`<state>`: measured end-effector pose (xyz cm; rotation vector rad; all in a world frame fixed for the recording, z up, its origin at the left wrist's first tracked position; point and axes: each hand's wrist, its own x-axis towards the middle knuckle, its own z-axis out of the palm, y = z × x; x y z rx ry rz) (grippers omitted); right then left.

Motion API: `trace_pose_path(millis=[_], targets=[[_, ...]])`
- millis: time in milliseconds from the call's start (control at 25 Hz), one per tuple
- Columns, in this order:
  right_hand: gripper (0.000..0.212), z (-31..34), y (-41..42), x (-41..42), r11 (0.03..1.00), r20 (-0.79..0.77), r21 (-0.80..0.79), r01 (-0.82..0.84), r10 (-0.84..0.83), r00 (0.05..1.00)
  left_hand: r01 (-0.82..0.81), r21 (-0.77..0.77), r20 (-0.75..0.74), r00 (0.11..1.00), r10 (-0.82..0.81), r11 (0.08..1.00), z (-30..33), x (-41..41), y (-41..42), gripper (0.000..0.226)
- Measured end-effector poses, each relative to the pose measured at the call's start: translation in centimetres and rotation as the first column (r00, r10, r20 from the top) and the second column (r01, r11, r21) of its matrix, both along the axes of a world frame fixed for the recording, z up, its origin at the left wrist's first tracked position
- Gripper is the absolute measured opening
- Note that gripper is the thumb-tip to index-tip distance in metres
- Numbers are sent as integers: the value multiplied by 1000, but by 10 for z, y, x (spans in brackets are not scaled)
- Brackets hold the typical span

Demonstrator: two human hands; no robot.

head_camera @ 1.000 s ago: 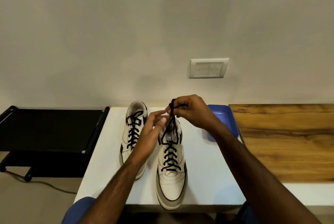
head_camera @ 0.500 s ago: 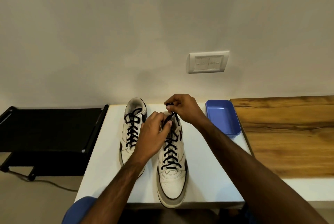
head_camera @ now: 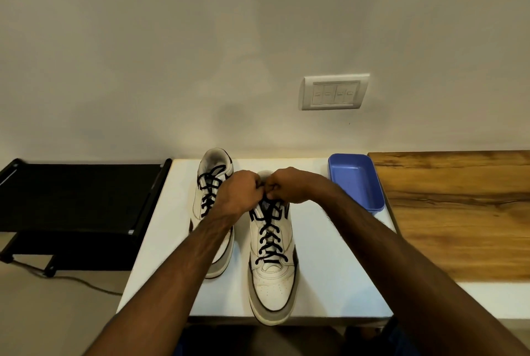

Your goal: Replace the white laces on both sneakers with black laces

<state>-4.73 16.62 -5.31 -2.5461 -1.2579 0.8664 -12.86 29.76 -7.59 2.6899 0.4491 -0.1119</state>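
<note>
The right sneaker (head_camera: 272, 264) stands at the middle of the white table (head_camera: 329, 269), toe toward the viewer at 6 o'clock and just over the near edge, heel toward the wall at 12 o'clock. It is off-white leather with dark trim along the sides and a grey sole rim. A black lace (head_camera: 269, 243) crosses its front in neat rungs from the toe box up to the collar, where the ends run up into the hands.

Both hands meet over that collar, knuckles nearly touching. The left hand (head_camera: 239, 193) has its fingers curled in, pinching the lace at the top of the tongue. The right hand (head_camera: 289, 185) is curled the same way, thumb and fingers closed on the lace from the 3 o'clock side. The lace ends themselves are hidden inside the grip.

At 9 o'clock of this shoe, just beside it, stands the left sneaker (head_camera: 213, 180), also threaded with black lace; the left forearm crosses over its front half.

At 2 o'clock lies a blue tray (head_camera: 355, 180), near the table's far right corner. Beyond it at 3 o'clock is a wooden board (head_camera: 459, 212). At 9 o'clock of the table sits a black stand (head_camera: 77, 197). A switch plate (head_camera: 334, 92) is on the wall at 12 o'clock.
</note>
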Motion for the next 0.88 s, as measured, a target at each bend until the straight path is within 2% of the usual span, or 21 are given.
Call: trace_pose_path(millis=[80,160,280,360,440,520,600,720,800,880], targets=[[23,2,-2,1,1000,-66,2,-16,16,998,21,54,-60,998,-18,998,-1,1,-6,13],[30,5,-5,3,999,-187,-28,-27,21,982,7,9,-33,999,-7,1000,-2,3,-7,13],[32,10,-8,9,994,-291,-86,-62,34,956,-64,-293,51,995,82,954,-1,-1,3,23],[28,8,-8,14,1000,-254,10,-20,22,967,-87,-470,105,983,154,879,0,-10,8,27],[25,7,-5,15,982,-138,172,72,-49,989,-98,-568,146,965,217,817,0,-22,8,24],[26,8,-2,13,965,-92,246,92,-71,993,-111,-609,167,950,264,786,-1,-31,3,23],[25,12,-2,12,971,-102,239,33,-8,995,-103,-628,216,929,300,772,-5,-34,-1,24],[22,24,-10,22,920,-71,358,163,-147,987,-66,-587,315,900,303,807,-4,-34,-2,24],[27,25,-11,31,876,-70,423,231,-223,972,39,-434,336,934,121,900,-5,-32,-9,19],[35,25,2,35,887,2,433,159,-177,984,172,-170,201,970,-136,970,-12,-31,-25,27]])
